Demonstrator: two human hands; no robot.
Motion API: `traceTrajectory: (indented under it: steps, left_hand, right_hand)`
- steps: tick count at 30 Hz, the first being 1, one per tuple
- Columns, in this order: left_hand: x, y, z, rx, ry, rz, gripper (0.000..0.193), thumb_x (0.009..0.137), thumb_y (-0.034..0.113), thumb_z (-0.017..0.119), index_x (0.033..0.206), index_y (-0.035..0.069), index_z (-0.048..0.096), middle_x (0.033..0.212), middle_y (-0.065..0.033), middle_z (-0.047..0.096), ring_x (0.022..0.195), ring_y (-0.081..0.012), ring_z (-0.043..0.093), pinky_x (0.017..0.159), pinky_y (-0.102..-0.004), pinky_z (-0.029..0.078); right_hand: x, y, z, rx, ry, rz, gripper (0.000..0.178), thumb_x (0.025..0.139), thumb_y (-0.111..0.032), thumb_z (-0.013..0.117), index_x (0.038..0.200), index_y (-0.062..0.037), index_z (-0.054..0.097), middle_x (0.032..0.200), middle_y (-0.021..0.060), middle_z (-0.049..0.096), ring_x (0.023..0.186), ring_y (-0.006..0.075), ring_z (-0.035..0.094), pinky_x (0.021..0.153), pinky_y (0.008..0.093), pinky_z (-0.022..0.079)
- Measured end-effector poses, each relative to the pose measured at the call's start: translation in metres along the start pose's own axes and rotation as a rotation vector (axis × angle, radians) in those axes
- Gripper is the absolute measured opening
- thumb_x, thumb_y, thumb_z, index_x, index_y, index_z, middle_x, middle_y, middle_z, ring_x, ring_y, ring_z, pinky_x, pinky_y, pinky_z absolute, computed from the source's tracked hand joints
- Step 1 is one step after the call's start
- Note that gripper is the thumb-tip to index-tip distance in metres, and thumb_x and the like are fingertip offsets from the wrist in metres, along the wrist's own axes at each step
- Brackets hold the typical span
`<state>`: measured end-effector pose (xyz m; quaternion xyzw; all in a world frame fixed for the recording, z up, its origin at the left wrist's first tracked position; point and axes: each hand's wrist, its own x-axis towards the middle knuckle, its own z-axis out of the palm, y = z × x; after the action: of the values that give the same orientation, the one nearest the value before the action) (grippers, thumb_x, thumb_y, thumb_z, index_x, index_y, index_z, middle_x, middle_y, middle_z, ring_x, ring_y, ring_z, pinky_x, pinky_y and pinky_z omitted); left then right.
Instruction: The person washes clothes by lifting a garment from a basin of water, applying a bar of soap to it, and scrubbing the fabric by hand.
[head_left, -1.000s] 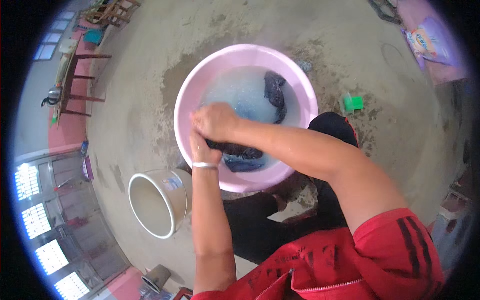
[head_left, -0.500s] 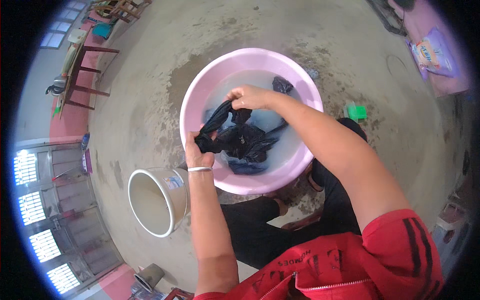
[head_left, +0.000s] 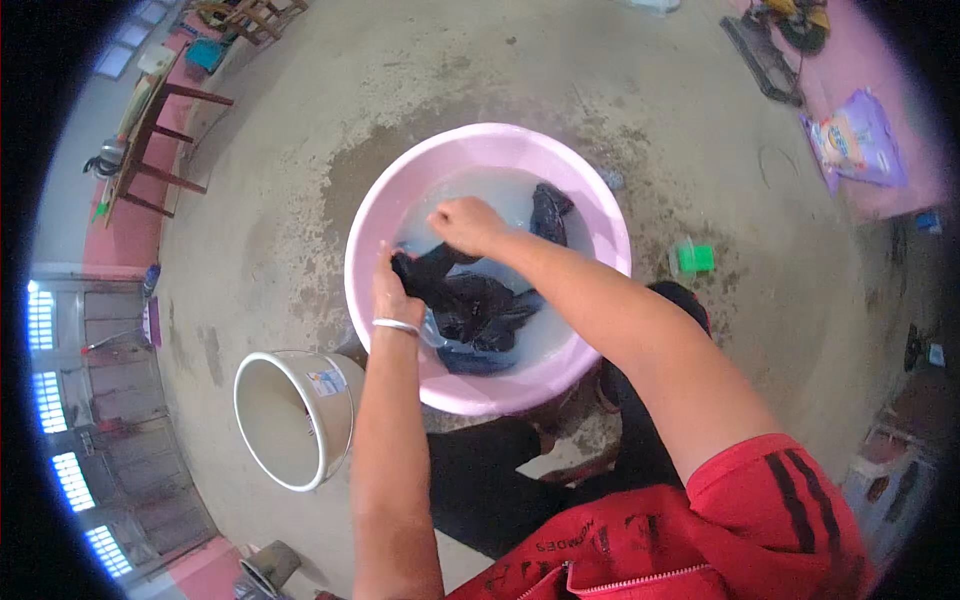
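A wide pink basin (head_left: 365, 235) of cloudy water stands on the floor before me, with a wet black garment (head_left: 475, 310) lying partly in the water. My left hand (head_left: 393, 285) is at the basin's left side, closed around a bunched end of the garment; a white bangle circles that wrist. My right hand (head_left: 468, 226) is closed in a fist over the upper left of the water, with a stretch of the garment running under it toward my left hand. The fingertips there are hidden. Another dark cloth piece (head_left: 550, 213) floats at the right.
A beige bucket (head_left: 333, 440) stands left of the basin. To the right is a small green and clear box (head_left: 694, 258). A purple bag (head_left: 860, 143) rests by the pink wall at far right. A wooden table (head_left: 150, 140) stands at far left.
The view has shifted, so the basin sits lower and further left. My right hand has turned into a fist, and the cloth between my hands hangs lower.
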<state>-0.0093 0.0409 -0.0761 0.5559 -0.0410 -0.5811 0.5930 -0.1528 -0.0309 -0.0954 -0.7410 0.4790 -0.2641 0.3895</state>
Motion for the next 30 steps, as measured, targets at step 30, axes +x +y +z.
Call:
traceTrajectory:
  steps: [30]
  left_hand:
    - [0.148,-0.115,-0.042,-0.211,-0.308,-0.624,0.048,0.085,0.061,0.050,0.094,0.014,0.057,0.081,-0.0074,0.063,0.072,-0.0223,0.061,0.068,-0.0403,0.049]
  right_hand:
    - [-0.013,0.059,0.096,0.131,-0.101,-0.077,0.010,0.078,-0.009,0.053,0.073,-0.0002,0.056,0.076,0.0156,0.056,0.076,0.0340,0.057,0.071,0.0389,0.046]
